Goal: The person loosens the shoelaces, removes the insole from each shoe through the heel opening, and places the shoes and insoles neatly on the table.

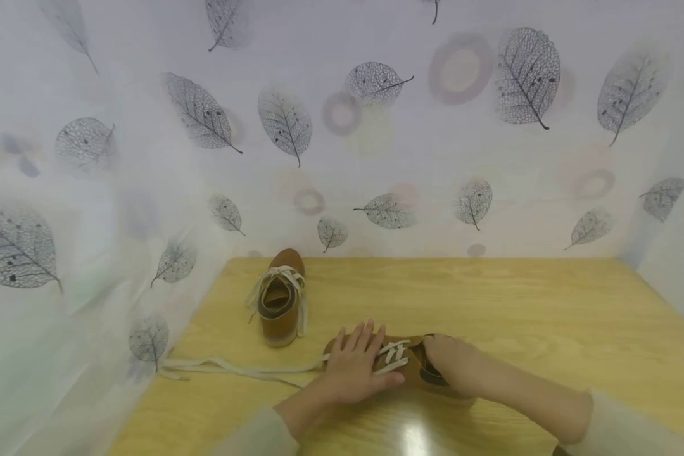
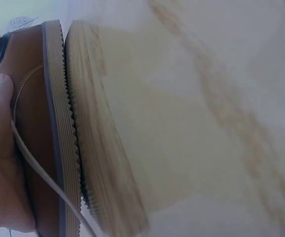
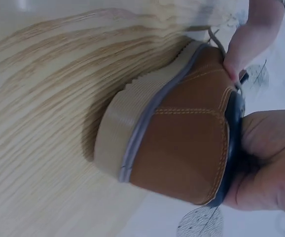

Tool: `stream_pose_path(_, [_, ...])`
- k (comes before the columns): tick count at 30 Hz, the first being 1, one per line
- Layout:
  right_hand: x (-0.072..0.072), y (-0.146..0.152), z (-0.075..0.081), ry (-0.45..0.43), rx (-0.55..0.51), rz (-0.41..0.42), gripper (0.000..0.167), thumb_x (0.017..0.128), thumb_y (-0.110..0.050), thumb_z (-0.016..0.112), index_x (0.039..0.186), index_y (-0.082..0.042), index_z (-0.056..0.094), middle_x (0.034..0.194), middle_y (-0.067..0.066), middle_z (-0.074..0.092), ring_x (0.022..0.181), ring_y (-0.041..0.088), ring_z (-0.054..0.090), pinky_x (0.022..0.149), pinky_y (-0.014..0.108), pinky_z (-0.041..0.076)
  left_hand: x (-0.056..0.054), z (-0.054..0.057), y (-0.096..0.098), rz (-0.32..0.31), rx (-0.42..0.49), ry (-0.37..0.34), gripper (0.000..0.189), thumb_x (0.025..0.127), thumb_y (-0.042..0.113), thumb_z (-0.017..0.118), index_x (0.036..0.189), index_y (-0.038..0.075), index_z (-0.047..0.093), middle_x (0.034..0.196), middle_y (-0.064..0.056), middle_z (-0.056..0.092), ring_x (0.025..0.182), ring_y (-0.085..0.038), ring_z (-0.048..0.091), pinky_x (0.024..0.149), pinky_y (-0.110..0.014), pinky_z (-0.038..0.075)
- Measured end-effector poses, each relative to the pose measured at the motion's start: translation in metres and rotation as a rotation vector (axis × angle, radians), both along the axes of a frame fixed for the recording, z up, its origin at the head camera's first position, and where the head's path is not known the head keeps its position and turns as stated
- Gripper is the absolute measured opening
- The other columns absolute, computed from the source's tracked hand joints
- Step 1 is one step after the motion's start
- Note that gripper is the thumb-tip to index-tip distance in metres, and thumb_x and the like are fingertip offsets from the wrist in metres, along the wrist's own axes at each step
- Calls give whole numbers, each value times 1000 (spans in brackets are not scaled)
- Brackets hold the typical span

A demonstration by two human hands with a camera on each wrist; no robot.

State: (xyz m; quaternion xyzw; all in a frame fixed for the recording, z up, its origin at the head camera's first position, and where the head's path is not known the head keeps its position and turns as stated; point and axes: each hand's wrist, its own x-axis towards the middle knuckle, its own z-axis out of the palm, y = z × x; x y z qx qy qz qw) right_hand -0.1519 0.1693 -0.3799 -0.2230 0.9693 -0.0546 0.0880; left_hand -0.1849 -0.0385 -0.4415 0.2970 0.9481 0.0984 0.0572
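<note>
A brown shoe [image 1: 415, 372] with pale laces lies across the front of the wooden table, its toe to the left. My left hand [image 1: 356, 370] rests over its toe and front lacing with fairly straight fingers, the thumb along the near side. At the shoe's dark-lined opening is my right hand [image 1: 453, 364]; its fingers reach inside, where their tips are hidden. In the right wrist view the same hand [image 3: 270, 158] lies against the dark collar, above the brown heel [image 3: 182, 153]. The left wrist view shows my left thumb [image 2: 4, 86] touching the shoe's side [image 2: 34, 113].
Another brown shoe [image 1: 279, 326] stands farther back on the left, its pale laces tied. Long loose lace ends [image 1: 234, 367] stretch leftward from the near shoe over the wooden table [image 1: 519, 304]. A leaf-patterned sheet [image 1: 330, 171] rises behind the table and at both sides.
</note>
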Motion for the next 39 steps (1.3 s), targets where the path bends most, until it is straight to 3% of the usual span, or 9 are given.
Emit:
stream_pose_path(3, [-9,9,6,-149,-295,-68,9,87,6,59,90,-1,55,78,5,56,66,17,53,56,26,49,-2,2,-1,4,-5,14,97,84,80,21,153,14,9,159,-13,8,145,-31,10,114,-58,5])
stream_pose_path(6, [-20,20,12,-319,-549,-100,3,91,-1,55,89,0,57,81,5,57,70,16,51,59,26,46,-3,4,-2,6,-6,21,97,83,80,20,153,13,9,159,-13,8,145,-32,9,114,-58,5])
stream_pose_path(9, [-31,30,17,-480,-713,-110,12,91,-5,58,95,6,61,82,4,57,69,13,48,60,24,44,-4,5,-2,-2,8,10,97,84,80,21,153,13,8,159,-14,7,145,-32,8,113,-60,4])
stream_pose_path(12, [-39,36,19,-614,-795,-139,16,90,-6,60,98,8,62,74,1,55,60,8,45,54,17,39,-4,3,-2,-8,17,-5,97,84,79,22,153,13,6,159,-14,5,146,-32,6,113,-60,3])
stream_pose_path(15, [-43,38,20,-670,-817,-164,16,89,-6,61,97,8,63,69,-1,53,55,4,43,49,14,36,-3,3,-3,-1,14,-10,96,84,79,23,153,14,6,159,-14,6,146,-32,7,113,-59,3])
stream_pose_path(22, [-44,37,28,-541,-705,-242,6,83,-4,68,86,2,66,71,0,56,60,10,47,49,19,44,-1,6,-1,27,-18,-20,98,82,82,19,153,16,7,159,-13,5,146,-32,7,114,-58,3])
stream_pose_path(27, [-47,54,34,-538,-687,-217,9,83,-7,69,86,1,65,72,0,56,64,11,48,54,25,50,-2,7,2,35,-34,0,97,82,81,18,153,16,8,159,-13,6,146,-31,8,114,-57,3])
stream_pose_path(39, [-43,92,33,-593,-666,-180,12,84,-8,68,88,3,64,70,0,57,64,10,52,59,25,50,1,-1,4,30,-69,34,98,82,82,16,153,15,8,159,-13,8,146,-30,9,114,-58,7])
